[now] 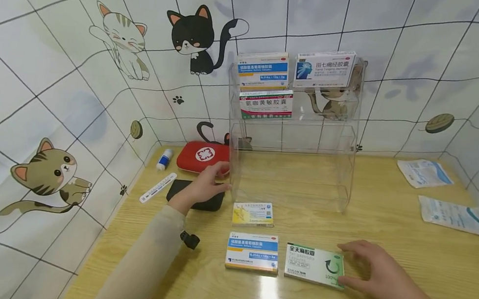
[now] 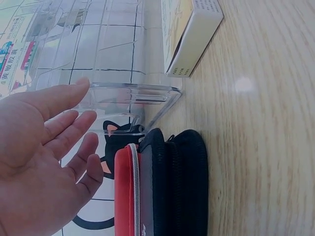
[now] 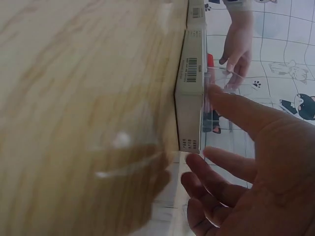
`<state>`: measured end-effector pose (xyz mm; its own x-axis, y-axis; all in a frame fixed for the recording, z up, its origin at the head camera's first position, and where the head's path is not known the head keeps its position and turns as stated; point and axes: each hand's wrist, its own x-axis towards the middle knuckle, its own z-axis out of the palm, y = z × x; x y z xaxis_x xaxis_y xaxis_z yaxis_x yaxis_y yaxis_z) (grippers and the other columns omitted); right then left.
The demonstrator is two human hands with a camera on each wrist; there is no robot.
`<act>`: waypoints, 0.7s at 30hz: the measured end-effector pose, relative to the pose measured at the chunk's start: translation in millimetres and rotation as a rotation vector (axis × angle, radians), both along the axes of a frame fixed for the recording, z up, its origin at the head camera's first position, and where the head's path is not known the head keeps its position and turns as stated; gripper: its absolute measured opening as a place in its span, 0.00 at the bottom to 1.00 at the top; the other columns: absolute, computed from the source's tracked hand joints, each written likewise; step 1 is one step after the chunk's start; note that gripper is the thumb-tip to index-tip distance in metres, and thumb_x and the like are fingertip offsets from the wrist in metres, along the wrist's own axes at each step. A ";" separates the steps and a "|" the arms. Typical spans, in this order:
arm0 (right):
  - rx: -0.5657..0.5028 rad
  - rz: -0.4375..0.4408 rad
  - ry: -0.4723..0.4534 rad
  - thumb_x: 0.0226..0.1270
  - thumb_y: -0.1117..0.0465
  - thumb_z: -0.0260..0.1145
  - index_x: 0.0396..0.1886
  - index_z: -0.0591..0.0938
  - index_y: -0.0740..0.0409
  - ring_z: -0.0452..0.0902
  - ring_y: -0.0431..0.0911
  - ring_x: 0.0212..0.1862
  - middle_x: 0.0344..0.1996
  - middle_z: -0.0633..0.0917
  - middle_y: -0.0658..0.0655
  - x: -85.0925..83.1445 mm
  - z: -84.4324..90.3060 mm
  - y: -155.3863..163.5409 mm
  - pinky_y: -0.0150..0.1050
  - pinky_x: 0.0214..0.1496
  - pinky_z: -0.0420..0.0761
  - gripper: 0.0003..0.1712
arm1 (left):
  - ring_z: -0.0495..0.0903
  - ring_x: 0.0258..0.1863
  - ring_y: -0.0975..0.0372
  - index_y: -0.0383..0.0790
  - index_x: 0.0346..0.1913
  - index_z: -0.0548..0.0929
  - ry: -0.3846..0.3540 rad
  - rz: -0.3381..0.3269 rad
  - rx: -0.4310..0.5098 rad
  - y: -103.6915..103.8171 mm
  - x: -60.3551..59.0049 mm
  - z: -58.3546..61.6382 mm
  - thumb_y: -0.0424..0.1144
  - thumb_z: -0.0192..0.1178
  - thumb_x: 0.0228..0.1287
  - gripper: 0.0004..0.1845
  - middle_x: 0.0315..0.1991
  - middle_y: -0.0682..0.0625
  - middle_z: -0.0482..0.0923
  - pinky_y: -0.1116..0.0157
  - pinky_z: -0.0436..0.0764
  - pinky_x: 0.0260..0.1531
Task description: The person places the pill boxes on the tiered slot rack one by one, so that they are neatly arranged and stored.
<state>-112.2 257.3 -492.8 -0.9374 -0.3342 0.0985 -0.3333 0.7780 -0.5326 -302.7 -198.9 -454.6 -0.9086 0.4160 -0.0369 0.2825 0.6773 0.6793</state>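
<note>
My left hand is beside the lower left edge of a clear plastic display rack, above a black case. In the left wrist view its fingers are loosely bent around nothing, the thumb overlapping the rack's edge. My right hand spreads thumb and fingers around the right end of a white and green capsule box lying flat on the table. The right wrist view shows the thumb at that box's edge and the other fingers near its corner. Left of it lie a blue and white capsule box and a smaller yellow and white medicine box.
The rack's upper tiers hold several medicine boxes. Behind my left hand lie a red first-aid case, a small white and blue tube and a white strip. Two sealed packets lie at the right.
</note>
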 end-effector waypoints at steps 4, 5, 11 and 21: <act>0.032 0.028 -0.040 0.46 0.28 0.78 0.57 0.86 0.45 0.82 0.50 0.55 0.52 0.85 0.44 1.7 -2.9 -2.5 0.56 0.58 0.82 0.41 | 0.73 0.59 0.51 0.48 0.76 0.65 0.000 0.012 -0.007 -0.6 1.6 1.3 0.43 0.70 0.69 0.37 0.65 0.40 0.74 0.51 0.79 0.59; 0.029 0.024 -0.047 0.45 0.29 0.78 0.56 0.86 0.44 0.83 0.49 0.55 0.52 0.85 0.43 2.1 -1.9 -3.2 0.54 0.58 0.82 0.40 | 0.73 0.59 0.51 0.47 0.76 0.65 0.003 0.014 -0.009 -0.5 1.7 1.3 0.43 0.69 0.69 0.37 0.65 0.40 0.74 0.51 0.79 0.59; -0.076 -0.027 -0.114 0.46 0.43 0.85 0.49 0.85 0.45 0.83 0.38 0.44 0.44 0.87 0.43 5.3 10.0 -5.1 0.36 0.45 0.84 0.30 | 0.73 0.58 0.52 0.45 0.76 0.65 0.005 0.007 0.003 1.2 1.7 1.2 0.42 0.70 0.68 0.37 0.63 0.40 0.74 0.51 0.79 0.58; -0.214 -0.107 0.164 0.60 0.64 0.79 0.44 0.89 0.43 0.82 0.24 0.39 0.42 0.92 0.52 -31.7 52.0 4.2 0.24 0.38 0.83 0.15 | 0.72 0.59 0.52 0.48 0.75 0.65 -0.002 0.018 -0.006 -0.5 1.1 0.7 0.43 0.70 0.68 0.37 0.67 0.40 0.72 0.52 0.80 0.59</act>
